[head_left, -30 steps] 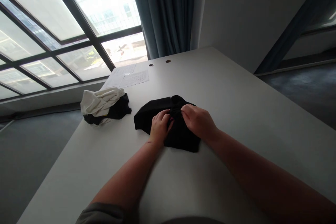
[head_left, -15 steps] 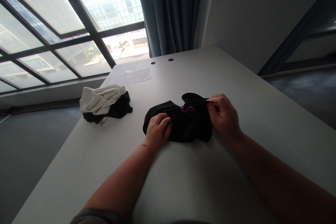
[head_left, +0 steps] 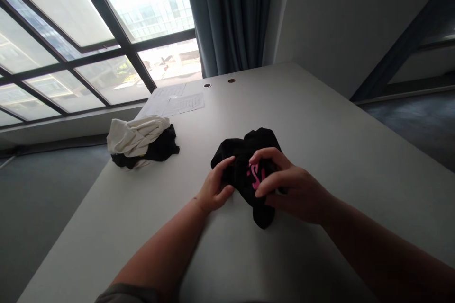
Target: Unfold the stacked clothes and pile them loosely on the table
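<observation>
Right now your right hand (head_left: 289, 189) is curled tight around the bunched black garment (head_left: 234, 165), across its pink print (head_left: 256, 175). Your left hand (head_left: 215, 187) lies against its left side, grip unclear. The bundle runs lengthwise away from you on the white table (head_left: 320, 123), sitting more under your right.

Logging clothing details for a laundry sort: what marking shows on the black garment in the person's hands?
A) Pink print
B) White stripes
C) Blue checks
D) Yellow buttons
A. Pink print shows on the black garment, just beside the right hand.
</observation>
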The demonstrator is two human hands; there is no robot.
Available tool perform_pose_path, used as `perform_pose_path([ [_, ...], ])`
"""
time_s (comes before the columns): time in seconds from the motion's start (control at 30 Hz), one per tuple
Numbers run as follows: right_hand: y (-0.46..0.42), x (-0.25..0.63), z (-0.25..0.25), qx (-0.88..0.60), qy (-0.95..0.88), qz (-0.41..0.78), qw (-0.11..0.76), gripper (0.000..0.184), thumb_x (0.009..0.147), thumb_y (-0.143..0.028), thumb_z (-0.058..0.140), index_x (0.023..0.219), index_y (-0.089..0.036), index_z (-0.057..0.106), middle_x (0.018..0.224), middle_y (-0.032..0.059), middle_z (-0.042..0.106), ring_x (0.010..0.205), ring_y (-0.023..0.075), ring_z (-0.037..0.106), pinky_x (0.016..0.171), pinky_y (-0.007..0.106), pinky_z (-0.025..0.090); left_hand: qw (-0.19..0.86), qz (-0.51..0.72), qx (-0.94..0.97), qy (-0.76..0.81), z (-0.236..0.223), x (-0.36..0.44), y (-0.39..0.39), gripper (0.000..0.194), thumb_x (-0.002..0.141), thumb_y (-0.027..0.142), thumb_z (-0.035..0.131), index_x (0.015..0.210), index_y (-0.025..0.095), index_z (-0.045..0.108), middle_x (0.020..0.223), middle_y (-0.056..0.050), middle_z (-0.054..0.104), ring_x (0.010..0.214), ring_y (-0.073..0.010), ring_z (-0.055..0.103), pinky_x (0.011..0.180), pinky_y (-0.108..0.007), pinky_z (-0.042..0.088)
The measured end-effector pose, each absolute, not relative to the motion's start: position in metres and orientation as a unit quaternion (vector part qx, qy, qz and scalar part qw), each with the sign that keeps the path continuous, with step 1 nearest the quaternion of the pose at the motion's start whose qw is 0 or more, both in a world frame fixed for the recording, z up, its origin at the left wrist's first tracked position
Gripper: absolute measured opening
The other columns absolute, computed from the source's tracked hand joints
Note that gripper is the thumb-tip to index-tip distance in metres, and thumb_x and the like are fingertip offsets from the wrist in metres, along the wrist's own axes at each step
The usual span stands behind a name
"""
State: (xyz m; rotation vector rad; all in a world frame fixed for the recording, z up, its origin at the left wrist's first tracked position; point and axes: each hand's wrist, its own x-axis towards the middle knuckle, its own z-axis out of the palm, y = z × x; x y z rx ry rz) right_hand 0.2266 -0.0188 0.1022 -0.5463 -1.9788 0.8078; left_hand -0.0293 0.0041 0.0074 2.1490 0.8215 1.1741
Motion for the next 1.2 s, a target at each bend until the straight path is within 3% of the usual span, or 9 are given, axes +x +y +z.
perform_pose_path([
  [0.13, -0.015, 0.227, 0.099, -0.202, -0.823, 0.289, 0.445, 0.007, 0.091, -0.028, 0.076, 0.089, -0.028, 0.083, 0.132, 0.0086, 0.058, 0.118, 0.0256, 0.062, 0.106, 0.042, 0.054, 0.229, 0.392, 0.817, 0.354, 0.006, -0.020, 0.003, 0.061, 0.088, 0.041, 0.072, 0.144, 0.027, 0.051, 0.126, -0.011, 0.068, 0.111, -0.0285, 0.070, 0.095, -0.044, 0.060],
  [0.27, -0.008, 0.218, 0.085, -0.286, -0.779, 0.328, 0.452, 0.011, 0.094, -0.028, 0.071, 0.091, -0.026, 0.082, 0.122, 0.0083, 0.060, 0.110, 0.0223, 0.066, 0.101, 0.040, 0.057, 0.208, 0.325, 0.829, 0.405, -0.003, -0.016, 0.002, 0.081, 0.078, 0.042, 0.081, 0.149, 0.026, 0.046, 0.129, -0.014, 0.065, 0.108, -0.0314, 0.071, 0.087, -0.045, 0.062],
  [0.43, -0.020, 0.201, 0.073, -0.254, -0.795, 0.284, 0.471, 0.006, 0.089, -0.026, 0.077, 0.089, -0.028, 0.083, 0.109, 0.0065, 0.057, 0.101, 0.0193, 0.063, 0.089, 0.033, 0.058, 0.196, 0.302, 0.849, 0.386, -0.018, -0.019, 0.001, 0.092, 0.073, 0.039, 0.085, 0.152, 0.025, 0.040, 0.139, -0.018, 0.061, 0.124, -0.0388, 0.065, 0.103, -0.055, 0.058],
  [0.6, -0.001, 0.193, 0.032, -0.459, -0.681, 0.313, 0.477, 0.019, 0.101, -0.036, 0.056, 0.092, -0.023, 0.068, 0.081, 0.0015, 0.062, 0.075, 0.0173, 0.063, 0.069, 0.029, 0.053, 0.207, 0.300, 0.859, 0.360, -0.017, -0.007, 0.004, 0.123, 0.066, 0.023, 0.084, 0.166, 0.021, 0.013, 0.164, -0.023, 0.037, 0.152, -0.0431, 0.039, 0.123, -0.058, 0.044],
  [0.7, 0.013, 0.194, 0.014, -0.528, -0.657, 0.302, 0.446, 0.021, 0.103, -0.040, 0.048, 0.095, -0.024, 0.059, 0.075, 0.0005, 0.065, 0.068, 0.0190, 0.064, 0.064, 0.029, 0.048, 0.243, 0.298, 0.832, 0.399, -0.011, -0.001, 0.004, 0.128, 0.069, 0.022, 0.081, 0.168, 0.020, 0.000, 0.163, -0.023, 0.040, 0.150, -0.0392, 0.045, 0.120, -0.056, 0.047],
  [0.83, 0.016, 0.200, 0.012, -0.486, -0.701, 0.300, 0.428, 0.017, 0.101, -0.038, 0.046, 0.105, -0.025, 0.056, 0.081, 0.0006, 0.067, 0.069, 0.0193, 0.065, 0.068, 0.030, 0.049, 0.244, 0.300, 0.807, 0.446, -0.005, 0.000, 0.001, 0.112, 0.069, 0.024, 0.082, 0.164, 0.023, 0.022, 0.156, -0.019, 0.050, 0.141, -0.0381, 0.054, 0.115, -0.054, 0.051],
  [0.97, 0.020, 0.218, 0.012, -0.412, -0.721, 0.384, 0.403, 0.020, 0.099, -0.040, 0.053, 0.112, -0.024, 0.055, 0.089, 0.0007, 0.071, 0.080, 0.0190, 0.068, 0.078, 0.032, 0.054, 0.249, 0.293, 0.772, 0.506, -0.001, -0.001, 0.004, 0.061, 0.067, 0.022, 0.081, 0.125, 0.027, 0.059, 0.119, -0.008, 0.071, 0.104, -0.0299, 0.072, 0.090, -0.044, 0.061],
  [1.07, 0.032, 0.236, 0.004, -0.447, -0.682, 0.345, 0.465, 0.021, 0.099, -0.043, 0.056, 0.108, -0.024, 0.058, 0.104, 0.0055, 0.074, 0.093, 0.0210, 0.069, 0.087, 0.036, 0.055, 0.281, 0.353, 0.728, 0.517, 0.005, -0.004, 0.007, 0.033, 0.072, 0.021, 0.074, 0.100, 0.026, 0.057, 0.087, 0.001, 0.067, 0.077, -0.0196, 0.067, 0.071, -0.032, 0.056],
  [1.2, 0.058, 0.256, -0.014, -0.557, -0.597, 0.235, 0.527, 0.027, 0.091, -0.047, 0.057, 0.101, -0.022, 0.062, 0.104, 0.0104, 0.072, 0.096, 0.0254, 0.068, 0.089, 0.043, 0.054, 0.234, 0.512, 0.653, 0.507, 0.029, -0.025, 0.012, 0.026, 0.078, 0.024, 0.069, 0.093, 0.025, 0.047, 0.082, 0.004, 0.059, 0.072, -0.0139, 0.060, 0.067, -0.027, 0.053],
])
